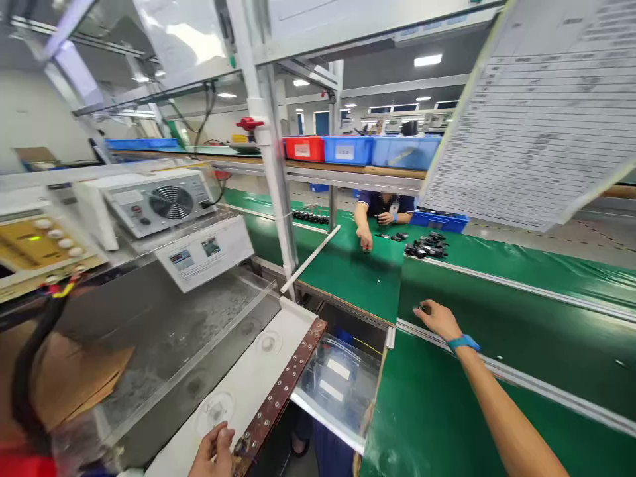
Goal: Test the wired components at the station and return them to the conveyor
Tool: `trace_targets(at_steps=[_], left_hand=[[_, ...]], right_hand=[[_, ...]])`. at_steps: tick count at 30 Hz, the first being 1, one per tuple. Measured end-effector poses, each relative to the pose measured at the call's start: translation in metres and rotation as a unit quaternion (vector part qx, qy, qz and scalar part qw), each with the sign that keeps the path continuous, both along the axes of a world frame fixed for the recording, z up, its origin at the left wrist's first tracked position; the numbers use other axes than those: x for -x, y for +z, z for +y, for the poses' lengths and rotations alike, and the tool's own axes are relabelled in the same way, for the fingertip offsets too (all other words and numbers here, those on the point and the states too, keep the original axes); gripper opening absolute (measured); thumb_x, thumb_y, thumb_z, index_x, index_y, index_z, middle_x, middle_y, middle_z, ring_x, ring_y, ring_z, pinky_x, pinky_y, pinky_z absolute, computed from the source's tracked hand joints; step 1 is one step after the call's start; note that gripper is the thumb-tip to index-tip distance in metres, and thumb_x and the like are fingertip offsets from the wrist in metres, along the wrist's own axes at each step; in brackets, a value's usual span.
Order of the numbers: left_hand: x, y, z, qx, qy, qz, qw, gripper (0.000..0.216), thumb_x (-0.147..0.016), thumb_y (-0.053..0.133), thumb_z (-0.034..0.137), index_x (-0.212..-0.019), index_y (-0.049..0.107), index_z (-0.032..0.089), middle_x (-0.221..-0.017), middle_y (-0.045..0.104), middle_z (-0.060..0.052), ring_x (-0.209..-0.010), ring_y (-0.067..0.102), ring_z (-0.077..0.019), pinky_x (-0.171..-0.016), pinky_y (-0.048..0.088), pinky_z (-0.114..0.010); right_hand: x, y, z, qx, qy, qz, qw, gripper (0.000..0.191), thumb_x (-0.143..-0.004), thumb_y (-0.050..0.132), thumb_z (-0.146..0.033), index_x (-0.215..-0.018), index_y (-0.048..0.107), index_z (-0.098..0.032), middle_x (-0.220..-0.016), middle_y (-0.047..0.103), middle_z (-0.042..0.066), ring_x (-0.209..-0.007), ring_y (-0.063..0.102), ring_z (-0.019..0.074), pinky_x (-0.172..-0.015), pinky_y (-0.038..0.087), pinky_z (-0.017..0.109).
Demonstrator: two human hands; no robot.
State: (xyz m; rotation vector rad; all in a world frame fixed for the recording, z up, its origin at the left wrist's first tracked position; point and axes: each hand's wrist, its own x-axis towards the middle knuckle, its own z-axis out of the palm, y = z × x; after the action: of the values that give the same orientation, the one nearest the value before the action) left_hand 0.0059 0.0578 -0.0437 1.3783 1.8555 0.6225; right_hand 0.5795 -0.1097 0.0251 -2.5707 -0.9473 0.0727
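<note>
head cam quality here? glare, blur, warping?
Head view: wide-angle warping bends the shelf post and tilts the hanging sheet; ceiling glare on the clear cover; the sheet's print is blurred; right hand on the green belt and left hand are fairly sharp.

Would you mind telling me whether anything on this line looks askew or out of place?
One thing: a white rod lies loose and diagonal across the green mat, leaning toward the frame post. Nothing looks spilled or damaged.

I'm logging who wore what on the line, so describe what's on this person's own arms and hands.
Both hands are bare, no gloves. The right hand has a bright blue wristband at the wrist, and the forearm behind it is unsleeved. Only part of the left hand shows at the bottom edge, with nothing worn on what shows.
</note>
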Motion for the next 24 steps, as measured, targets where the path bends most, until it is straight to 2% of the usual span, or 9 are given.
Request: trace_targets(at_steps=[2,5,9,12,15,19,21,24], left_hand=[[-0.009,0.009,-0.014,-0.081,0.014,-0.014,0.997,0.032,-0.074,0.051,0.05,-0.092,0.066,0.028,-0.093,0.075,-0.003,-0.095,0.067,-0.0295,-0.086,0.05,-0.042],[-0.033,0.033,-0.045,-0.205,-0.017,-0.069,0.976,0.034,-0.078,0.048,0.047,-0.09,0.067,0.021,-0.101,0.072,-0.01,-0.102,0.063,-0.0276,-0.096,0.046,-0.043],[-0.07,0.062,-0.084,-0.226,-0.104,-0.116,0.962,0.026,-0.088,0.045,0.032,-0.096,0.069,0.022,-0.104,0.071,-0.007,-0.102,0.062,-0.0205,-0.095,0.047,-0.038],[-0.079,0.066,-0.112,-0.226,-0.161,-0.115,0.954,0.021,-0.088,0.049,0.026,-0.098,0.067,0.022,-0.103,0.069,-0.006,-0.099,0.061,-0.0194,-0.09,0.049,-0.035],[-0.064,0.06,-0.13,-0.227,-0.143,-0.027,0.963,0.023,-0.088,0.048,0.022,-0.105,0.064,0.02,-0.107,0.065,-0.009,-0.103,0.056,-0.0229,-0.093,0.046,-0.04],[-0.032,0.052,-0.129,-0.181,-0.091,0.129,0.971,0.036,-0.087,0.045,0.021,-0.122,0.055,0.019,-0.117,0.058,-0.011,-0.111,0.049,-0.0276,-0.096,0.041,-0.047],[-0.025,0.051,-0.124,-0.16,-0.092,0.18,0.966,0.044,-0.085,0.049,0.022,-0.129,0.05,0.019,-0.121,0.056,-0.011,-0.111,0.047,-0.0289,-0.096,0.04,-0.047],[-0.031,0.05,-0.117,-0.148,-0.091,0.233,0.957,0.05,-0.082,0.053,0.025,-0.131,0.048,0.018,-0.12,0.056,-0.011,-0.11,0.046,-0.0305,-0.095,0.038,-0.049]], right_hand=[[0.036,0.016,0.007,-0.058,0.074,0.057,0.994,0.04,-0.079,0.057,-0.053,-0.094,0.069,-0.017,-0.08,0.068,0.008,-0.074,0.062,0.023,-0.063,0.043,0.029],[0.105,0.037,0.026,-0.075,0.199,0.189,0.959,0.048,-0.076,0.057,-0.062,-0.092,0.069,-0.019,-0.062,0.062,0.002,-0.055,0.055,0.0173,-0.05,0.039,0.026],[0.208,0.048,0.067,-0.082,0.336,0.33,0.878,0.044,-0.073,0.064,-0.059,-0.088,0.069,-0.018,-0.062,0.062,0.001,-0.05,0.049,0.0131,-0.045,0.037,0.023],[0.281,0.033,0.101,-0.093,0.398,0.4,0.82,0.042,-0.072,0.067,-0.056,-0.086,0.067,-0.017,-0.066,0.063,0.002,-0.055,0.051,0.0134,-0.049,0.04,0.023],[0.334,0.002,0.129,-0.117,0.386,0.453,0.795,0.044,-0.074,0.063,-0.059,-0.082,0.064,-0.016,-0.058,0.057,0.0,-0.051,0.048,0.0132,-0.047,0.038,0.024],[0.374,-0.038,0.147,-0.166,0.343,0.455,0.805,0.05,-0.072,0.059,-0.066,-0.079,0.062,-0.016,-0.053,0.054,0.0,-0.044,0.042,0.0128,-0.042,0.033,0.024],[0.383,-0.05,0.148,-0.183,0.359,0.41,0.819,0.048,-0.072,0.06,-0.065,-0.079,0.063,-0.017,-0.054,0.055,-0.001,-0.047,0.045,0.0139,-0.046,0.036,0.025],[0.386,-0.059,0.143,-0.176,0.406,0.328,0.834,0.043,-0.073,0.062,-0.062,-0.08,0.063,-0.019,-0.054,0.053,-0.003,-0.051,0.049,0.015,-0.052,0.04,0.025]])
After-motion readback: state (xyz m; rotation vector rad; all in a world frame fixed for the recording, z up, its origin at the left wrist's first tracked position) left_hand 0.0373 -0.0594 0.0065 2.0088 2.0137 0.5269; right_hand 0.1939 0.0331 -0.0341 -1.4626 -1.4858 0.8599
